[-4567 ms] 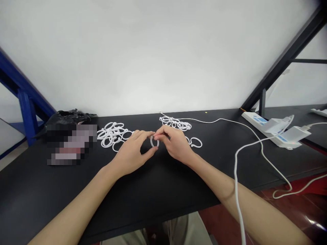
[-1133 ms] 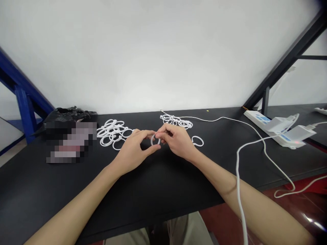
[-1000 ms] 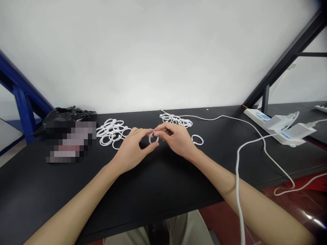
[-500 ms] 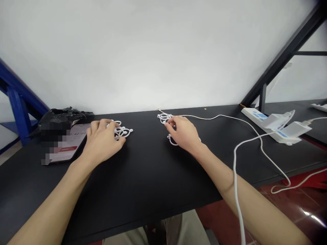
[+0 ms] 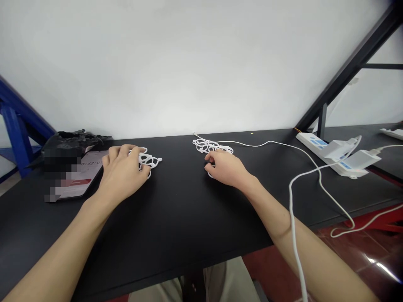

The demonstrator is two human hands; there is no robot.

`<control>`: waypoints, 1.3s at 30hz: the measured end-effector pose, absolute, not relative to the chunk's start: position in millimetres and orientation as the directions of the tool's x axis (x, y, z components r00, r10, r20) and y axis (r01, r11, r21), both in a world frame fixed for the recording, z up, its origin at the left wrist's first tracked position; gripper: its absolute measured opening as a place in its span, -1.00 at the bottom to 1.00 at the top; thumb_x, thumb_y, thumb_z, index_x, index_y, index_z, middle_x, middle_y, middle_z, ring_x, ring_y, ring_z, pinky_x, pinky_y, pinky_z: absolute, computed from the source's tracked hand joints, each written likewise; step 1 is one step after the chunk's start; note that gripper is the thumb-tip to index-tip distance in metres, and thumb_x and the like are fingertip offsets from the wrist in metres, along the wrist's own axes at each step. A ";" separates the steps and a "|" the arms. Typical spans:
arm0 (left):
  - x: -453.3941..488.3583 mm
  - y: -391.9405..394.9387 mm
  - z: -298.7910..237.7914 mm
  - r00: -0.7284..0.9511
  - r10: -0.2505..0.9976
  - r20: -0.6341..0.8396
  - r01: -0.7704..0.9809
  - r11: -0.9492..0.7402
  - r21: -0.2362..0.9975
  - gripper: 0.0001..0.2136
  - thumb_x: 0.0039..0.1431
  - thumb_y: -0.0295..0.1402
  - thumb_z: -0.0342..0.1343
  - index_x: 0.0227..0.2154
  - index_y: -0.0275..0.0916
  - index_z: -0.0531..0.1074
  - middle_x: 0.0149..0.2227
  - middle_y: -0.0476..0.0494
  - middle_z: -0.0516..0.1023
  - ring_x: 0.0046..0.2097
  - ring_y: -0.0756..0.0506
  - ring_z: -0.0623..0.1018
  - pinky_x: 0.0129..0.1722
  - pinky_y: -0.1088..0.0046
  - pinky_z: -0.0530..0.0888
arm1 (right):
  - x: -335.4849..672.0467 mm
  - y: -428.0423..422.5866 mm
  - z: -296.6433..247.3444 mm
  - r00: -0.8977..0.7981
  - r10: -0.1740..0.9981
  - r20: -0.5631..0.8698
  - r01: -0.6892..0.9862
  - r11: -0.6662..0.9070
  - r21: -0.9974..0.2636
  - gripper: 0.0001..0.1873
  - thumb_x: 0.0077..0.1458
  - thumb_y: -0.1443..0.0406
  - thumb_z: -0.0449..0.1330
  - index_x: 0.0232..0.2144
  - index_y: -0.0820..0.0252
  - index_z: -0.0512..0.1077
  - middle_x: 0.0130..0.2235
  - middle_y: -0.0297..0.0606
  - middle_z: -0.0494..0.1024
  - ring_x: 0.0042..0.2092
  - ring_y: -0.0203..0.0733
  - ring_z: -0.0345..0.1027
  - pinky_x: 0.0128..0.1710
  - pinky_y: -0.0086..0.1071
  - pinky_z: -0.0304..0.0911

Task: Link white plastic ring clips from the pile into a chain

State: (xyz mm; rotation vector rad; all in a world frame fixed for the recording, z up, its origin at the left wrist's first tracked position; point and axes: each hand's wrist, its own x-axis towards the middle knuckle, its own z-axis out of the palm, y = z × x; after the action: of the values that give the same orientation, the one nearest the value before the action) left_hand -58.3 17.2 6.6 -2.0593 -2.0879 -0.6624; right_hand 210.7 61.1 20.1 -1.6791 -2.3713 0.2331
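My left hand (image 5: 124, 170) rests over a small pile of white ring-shaped pieces (image 5: 151, 160), which look like thin loops with small knobs. Its fingers are spread and bent, with the thumb apart from them; some loops are hidden beneath. My right hand (image 5: 225, 167) is curled, with thumb and index finger close together at a white ring (image 5: 211, 173) that shows only partly under the thumb. Just behind this hand lies another pile of white rings (image 5: 208, 146) on the black table (image 5: 176, 218).
Left of my left hand lies a phone (image 5: 83, 178) beside a crumpled black plastic bag (image 5: 69, 142). A white cable (image 5: 270, 142) runs behind the rings and over my right forearm. A power strip (image 5: 330, 155) with chargers stands on the right.
My right hand has drawn slightly back toward me, and more of the pile behind it shows. My left hand has shifted slightly left in view over its pile.
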 end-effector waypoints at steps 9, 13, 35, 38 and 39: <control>-17.5 9.8 -0.2 0.183 0.900 0.395 0.896 -0.318 0.310 -0.69 0.25 -0.18 -0.03 -0.03 -0.18 0.40 0.01 -0.19 0.48 0.10 -0.30 0.31 0.14 0.00 0.22 | 200.1 60.6 10.0 -0.448 0.859 0.247 0.736 0.511 -0.444 -0.83 0.12 0.41 0.12 -0.25 0.21 0.48 -0.24 -0.22 0.55 -0.25 -0.22 0.40 -0.24 -0.36 0.27; -1.3 3.6 -1.6 0.272 0.932 0.239 0.787 -0.358 0.503 -0.61 0.27 -0.03 -0.04 0.01 -0.15 0.40 -0.07 -0.13 0.52 0.01 -0.23 0.39 0.03 0.16 0.36 | 185.5 50.4 8.2 -0.515 0.761 0.395 0.372 0.614 -0.697 -0.88 0.14 0.39 0.15 -0.24 0.19 0.44 -0.28 -0.31 0.55 -0.31 -0.32 0.42 -0.24 -0.40 0.35; -5.6 1.8 5.7 0.250 0.929 0.273 0.737 -0.366 0.569 -0.64 0.18 -0.07 0.14 0.00 -0.05 0.42 -0.16 -0.03 0.54 -0.11 -0.15 0.45 -0.12 0.30 0.43 | 174.9 42.7 10.4 -0.436 0.828 0.354 0.247 0.488 -0.837 -0.83 0.20 0.31 0.16 -0.44 0.17 0.44 -0.37 -0.36 0.58 -0.48 -0.38 0.33 -0.40 -0.47 0.28; -6.3 2.6 5.3 0.253 0.922 0.292 0.738 -0.379 0.558 -0.64 0.18 -0.07 0.13 0.00 -0.06 0.41 -0.17 -0.04 0.55 -0.12 -0.16 0.45 -0.13 0.29 0.44 | 174.8 42.4 10.4 -0.427 0.820 0.381 0.259 0.515 -0.817 -0.86 0.21 0.27 0.17 -0.39 0.16 0.46 -0.37 -0.36 0.58 -0.45 -0.37 0.36 -0.38 -0.46 0.29; -7.1 3.5 5.3 0.251 0.917 0.310 0.746 -0.387 0.542 -0.63 0.18 -0.07 0.13 0.00 -0.08 0.41 -0.16 -0.06 0.54 -0.12 -0.16 0.45 -0.12 0.28 0.44 | 175.1 43.1 9.9 -0.424 0.820 0.385 0.284 0.524 -0.803 -0.88 0.21 0.25 0.17 -0.32 0.15 0.48 -0.36 -0.36 0.58 -0.44 -0.36 0.37 -0.36 -0.46 0.30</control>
State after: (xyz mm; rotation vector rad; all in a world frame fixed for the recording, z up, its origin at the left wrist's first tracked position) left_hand -7.1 3.5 5.3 -2.6946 -1.8528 -1.0323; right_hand 175.1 43.1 9.9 -0.8996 -1.9588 0.8433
